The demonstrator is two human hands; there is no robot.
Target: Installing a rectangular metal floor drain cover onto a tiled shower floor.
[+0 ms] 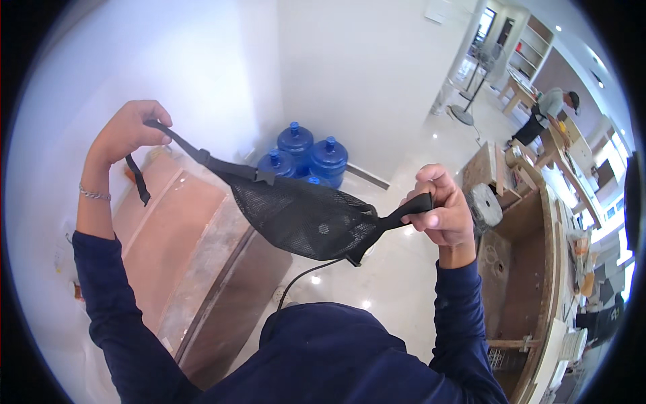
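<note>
A black mesh waist pouch (303, 219) hangs stretched across the view, held up between my two hands. My left hand (134, 131) is raised on the left and pinches one end of its black strap (178, 139); the loose strap tail dangles below the fingers. Along that strap sits a dark buckle (264, 178). On the right, my right hand (444, 209) is closed on the strap at the pouch's other end, a folded loop of it showing between the fingers. A thin black cable (296, 277) runs from the pouch down toward my body.
Several blue water jugs (294, 141) stand in the corner behind the pouch. A pinkish boxy panel structure (175, 229) is at the left. To the right is a wooden workbench (545, 269); farther off are a standing fan (471, 87) and another person (548, 111) bending over a table.
</note>
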